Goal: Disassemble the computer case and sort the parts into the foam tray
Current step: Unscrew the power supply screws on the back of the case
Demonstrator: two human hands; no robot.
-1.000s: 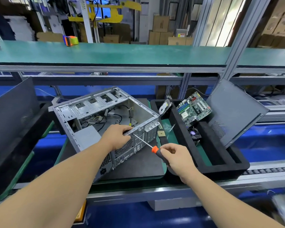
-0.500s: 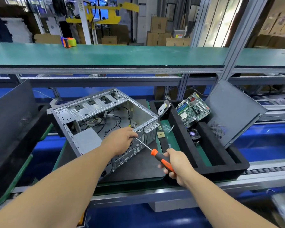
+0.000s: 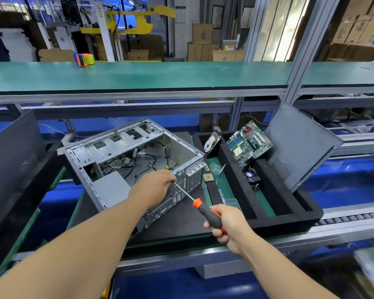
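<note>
So the computer case [image 3: 125,169] sits open on the tabletop [image 3: 181,221], just left of the foam tray [image 3: 289,214]. Looks like the rear-panel screw step: left hand [image 3: 154,187] grips the case's back edge, right hand [image 3: 229,225] is wrapped round the screwdriver [image 3: 200,209], tip up by the left fingers. Next move probably needs the tip seated square before turning. Tray already holds the side panel [image 3: 298,145] leaning up, motherboard [image 3: 249,142], hard drive [image 3: 212,143], fan [image 3: 252,176] and a CPU chip [image 3: 208,177].
</note>
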